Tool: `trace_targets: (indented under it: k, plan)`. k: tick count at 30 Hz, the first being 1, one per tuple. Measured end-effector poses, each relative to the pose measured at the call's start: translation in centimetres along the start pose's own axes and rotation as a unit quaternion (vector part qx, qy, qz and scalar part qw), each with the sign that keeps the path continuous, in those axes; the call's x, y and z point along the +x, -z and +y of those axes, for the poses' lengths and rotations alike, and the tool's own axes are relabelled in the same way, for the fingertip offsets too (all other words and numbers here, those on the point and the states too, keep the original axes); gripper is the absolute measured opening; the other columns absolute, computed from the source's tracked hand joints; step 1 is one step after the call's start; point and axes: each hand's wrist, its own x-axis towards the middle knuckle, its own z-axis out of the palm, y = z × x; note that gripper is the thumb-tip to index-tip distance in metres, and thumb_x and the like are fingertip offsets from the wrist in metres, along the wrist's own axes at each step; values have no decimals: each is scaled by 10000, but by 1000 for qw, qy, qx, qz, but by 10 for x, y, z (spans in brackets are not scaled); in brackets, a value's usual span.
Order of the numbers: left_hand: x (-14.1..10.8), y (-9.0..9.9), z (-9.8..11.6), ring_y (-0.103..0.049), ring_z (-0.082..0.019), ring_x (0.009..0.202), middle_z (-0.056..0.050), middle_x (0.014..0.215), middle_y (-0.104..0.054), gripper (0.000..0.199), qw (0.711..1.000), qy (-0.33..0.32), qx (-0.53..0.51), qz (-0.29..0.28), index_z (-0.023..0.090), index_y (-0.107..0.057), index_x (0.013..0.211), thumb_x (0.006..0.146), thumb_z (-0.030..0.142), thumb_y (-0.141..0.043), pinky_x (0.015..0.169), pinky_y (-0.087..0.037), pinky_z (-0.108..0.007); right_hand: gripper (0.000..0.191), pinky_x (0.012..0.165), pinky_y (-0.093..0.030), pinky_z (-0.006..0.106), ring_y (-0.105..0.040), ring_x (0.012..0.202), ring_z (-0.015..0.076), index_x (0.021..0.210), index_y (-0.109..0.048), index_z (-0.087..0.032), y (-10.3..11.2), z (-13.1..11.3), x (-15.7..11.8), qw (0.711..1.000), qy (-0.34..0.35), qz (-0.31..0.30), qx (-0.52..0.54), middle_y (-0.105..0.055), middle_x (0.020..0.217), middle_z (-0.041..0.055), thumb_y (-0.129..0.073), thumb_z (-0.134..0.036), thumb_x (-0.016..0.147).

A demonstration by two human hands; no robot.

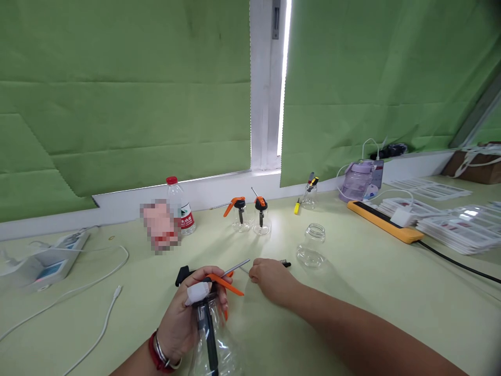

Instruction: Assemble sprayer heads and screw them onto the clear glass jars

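My left hand is wrapped around the neck of a clear spray bottle with an orange trigger and a thin metal nozzle pointing right. A dark tube runs down inside the bottle, and something white covers my left thumb. My right hand rests low at the table just right of the nozzle, its fingers pinched together. What those fingers hold is hidden, though a thin rod shows beside their tips. Behind the right hand lies a small black part with a spring. An open clear bottle stands farther right.
Two similar spray bottles stand at the back, beside a red-capped water bottle. Screwdrivers sit in a small jar. On the right are an orange power strip and stacked white sheets. White cables cross the left side.
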Motion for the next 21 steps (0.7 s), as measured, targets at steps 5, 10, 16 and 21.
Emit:
trace_targets:
  k: [5, 10, 16, 21]
  plan:
    - [0, -1, 0, -618, -169, 632, -71, 735, -680, 199, 1000, 4, -6, -10, 157, -680, 898, 718, 206, -609, 577, -490, -249, 207, 596, -307, 231, -503, 643, 123, 649, -628, -146, -3, -15, 2, 998, -13, 36, 45, -566, 696, 29, -503, -142, 815]
    - [1, 2, -2, -620, -173, 631, -78, 728, -675, 204, 1000, 5, 0, -9, 152, -675, 917, 739, 200, -590, 581, -490, -257, 188, 563, -315, 211, -477, 605, 112, 657, -647, -151, 2, -25, 2, 991, -35, 23, 128, -553, 634, 6, -516, -138, 792]
    - [2, 7, -3, -614, -185, 642, -89, 723, -668, 217, 1000, -1, 12, -20, 147, -670, 944, 766, 195, -556, 603, -490, -279, 235, 605, -324, 228, -508, 680, 130, 637, -621, -143, 7, -5, 1, 993, -56, 55, 89, -566, 726, 39, -496, -122, 835]
    - [2, 8, -5, -611, -192, 650, -87, 702, -657, 221, 1000, -3, 14, -24, 144, -667, 953, 773, 198, -550, 602, -487, -283, 207, 573, -316, 233, -524, 676, 140, 649, -594, -147, -2, 4, 3, 997, -62, 31, 28, -584, 769, 55, -484, -73, 808]
